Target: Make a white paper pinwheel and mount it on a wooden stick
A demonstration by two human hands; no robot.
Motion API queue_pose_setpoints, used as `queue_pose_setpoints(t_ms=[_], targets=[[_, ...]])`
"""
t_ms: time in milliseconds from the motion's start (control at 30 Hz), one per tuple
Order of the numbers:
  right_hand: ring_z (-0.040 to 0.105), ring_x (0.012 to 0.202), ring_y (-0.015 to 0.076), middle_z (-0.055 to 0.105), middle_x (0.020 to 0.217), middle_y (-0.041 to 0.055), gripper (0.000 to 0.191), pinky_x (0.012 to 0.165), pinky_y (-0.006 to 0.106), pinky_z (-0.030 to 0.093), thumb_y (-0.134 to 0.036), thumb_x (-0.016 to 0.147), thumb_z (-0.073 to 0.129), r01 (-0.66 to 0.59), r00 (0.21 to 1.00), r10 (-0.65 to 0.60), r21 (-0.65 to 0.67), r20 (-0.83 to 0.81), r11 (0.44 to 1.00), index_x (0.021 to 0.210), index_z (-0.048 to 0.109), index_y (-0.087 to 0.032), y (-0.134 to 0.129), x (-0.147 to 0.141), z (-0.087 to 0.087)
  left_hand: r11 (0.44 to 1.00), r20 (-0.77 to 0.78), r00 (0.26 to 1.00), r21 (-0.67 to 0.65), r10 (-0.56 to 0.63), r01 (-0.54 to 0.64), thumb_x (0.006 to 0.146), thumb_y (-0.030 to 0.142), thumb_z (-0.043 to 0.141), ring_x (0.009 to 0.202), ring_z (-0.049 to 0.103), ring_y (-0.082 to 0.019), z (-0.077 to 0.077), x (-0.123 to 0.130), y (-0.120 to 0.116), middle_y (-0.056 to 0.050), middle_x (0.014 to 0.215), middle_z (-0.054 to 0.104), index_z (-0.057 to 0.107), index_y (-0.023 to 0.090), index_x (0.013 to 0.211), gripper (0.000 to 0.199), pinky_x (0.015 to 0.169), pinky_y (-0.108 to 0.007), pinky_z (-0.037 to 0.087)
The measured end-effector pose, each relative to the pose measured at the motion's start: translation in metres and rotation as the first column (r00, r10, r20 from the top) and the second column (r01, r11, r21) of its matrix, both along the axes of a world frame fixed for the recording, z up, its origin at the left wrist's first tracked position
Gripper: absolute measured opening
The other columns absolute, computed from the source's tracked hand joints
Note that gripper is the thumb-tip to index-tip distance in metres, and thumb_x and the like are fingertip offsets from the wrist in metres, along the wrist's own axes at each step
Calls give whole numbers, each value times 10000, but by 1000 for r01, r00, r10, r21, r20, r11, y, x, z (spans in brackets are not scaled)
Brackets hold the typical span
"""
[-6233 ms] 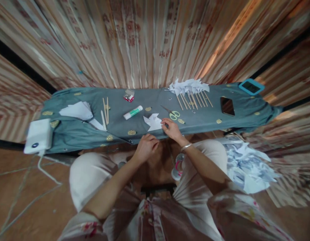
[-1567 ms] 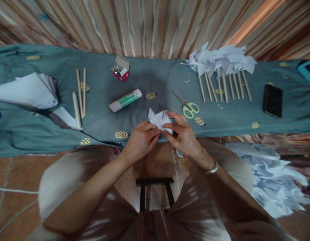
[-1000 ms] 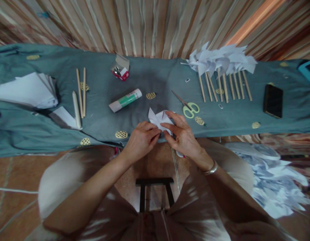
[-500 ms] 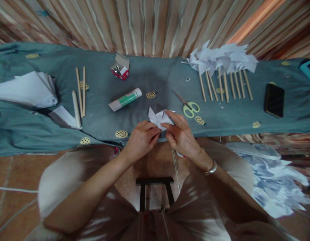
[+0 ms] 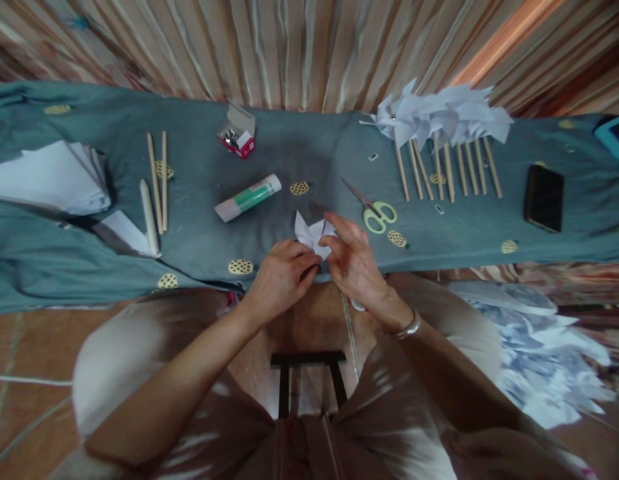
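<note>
A small white paper pinwheel (image 5: pixel 310 235) with folded, pointed blades is held between my hands near the table's front edge. Its lower left side is pinched by my left hand (image 5: pixel 285 270), whose fingers are closed. On its right, my right hand (image 5: pixel 354 263) curls thumb and forefinger round a blade. Both hands partly hide the paper. Scissors (image 5: pixel 377 215) with green handles lie just right of the hands. Beyond them, a white and green glue stick (image 5: pixel 249 198) rests on its side.
Finished pinwheels (image 5: pixel 439 120) on wooden sticks lie at the back right, left of a black phone (image 5: pixel 544 199). Toward the left are a stack of white paper (image 5: pixel 54 177), loose sticks (image 5: pixel 164 180) and a small red box (image 5: pixel 237 137) of metal pins. More paper pinwheels (image 5: pixel 544 360) sit low at right.
My right hand has shifted slightly left and drawn its fingers inward over the pinwheel's right blade. The left hand keeps its pinch. The whole view has shifted slightly.
</note>
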State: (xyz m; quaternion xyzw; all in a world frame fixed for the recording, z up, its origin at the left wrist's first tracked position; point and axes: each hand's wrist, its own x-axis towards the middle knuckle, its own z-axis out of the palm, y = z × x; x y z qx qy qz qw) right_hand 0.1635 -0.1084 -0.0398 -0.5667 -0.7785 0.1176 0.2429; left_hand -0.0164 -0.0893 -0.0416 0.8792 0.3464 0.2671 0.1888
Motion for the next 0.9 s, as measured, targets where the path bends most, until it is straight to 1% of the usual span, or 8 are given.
queue_pose_setpoints(t_ms=[100, 200, 300, 433, 600, 733, 900], targets=[[449, 1319, 283, 483, 1470, 99, 289, 1051, 522, 412, -88, 863, 419, 10, 1000, -10, 14, 5, 1000, 1001, 645, -205, -3, 1, 0, 1000, 17, 1000, -1, -1, 1, 896, 177, 575, 842, 623, -204, 0, 0, 0, -60, 902, 713, 719, 158, 954, 158, 767, -345, 502], [432, 1346, 280, 486, 1468, 88, 323, 1088, 519, 402, -81, 836, 444, 4, 998, -2, 37, -71, 999, 1038, 660, -213, -8, 6, -1, 1000, 29, 1000, -2, -2, 2, 900, 179, 575, 851, 620, -206, 0, 0, 0, -69, 913, 717, 719, 151, 964, 160, 773, -350, 505], [446, 1340, 284, 501, 1455, 85, 335, 1100, 534, 401, -92, 828, 463, 9, 991, 0, 67, -134, 998, 1064, 665, -220, -13, 11, -2, 1000, 25, 1000, 12, -4, 3, 907, 190, 570, 859, 618, -208, -1, 0, -1, -77, 928, 717, 718, 155, 979, 168, 775, -356, 506], [476, 1316, 293, 523, 1432, 94, 307, 1086, 545, 418, -130, 828, 508, 0, 991, 12, 90, -134, 996, 1077, 659, -224, -17, 12, -1, 1000, 23, 1000, 19, 1, -1, 907, 190, 567, 858, 619, -204, 0, -1, -1, -68, 928, 716, 719, 169, 980, 169, 770, -351, 502], [484, 1318, 302, 524, 1430, 101, 294, 1079, 545, 424, -149, 830, 541, -27, 992, 37, 77, -123, 997, 1092, 651, -226, -18, 8, 3, 1000, 49, 999, 17, -1, 0, 908, 192, 564, 862, 616, -206, 1, -1, -1, -70, 935, 718, 713, 168, 972, 165, 779, -357, 501], [509, 1284, 297, 559, 1382, 124, 261, 1068, 523, 443, -169, 830, 560, 5, 989, 11, 105, -151, 994, 1073, 648, -209, -17, 9, 4, 1000, 68, 998, 30, -4, 2, 909, 185, 563, 860, 614, -210, 2, -2, -1, -76, 937, 720, 713, 156, 986, 171, 774, -356, 501], [522, 1269, 297, 562, 1380, 109, 242, 1064, 542, 441, -211, 840, 573, 29, 984, -13, 85, -180, 996, 1074, 632, -233, -16, 12, 4, 1000, 58, 998, 1, -5, 5, 921, 209, 558, 873, 615, -206, 4, -3, -2, -73, 949, 721, 712, 169, 1010, 182, 787, -360, 499]])
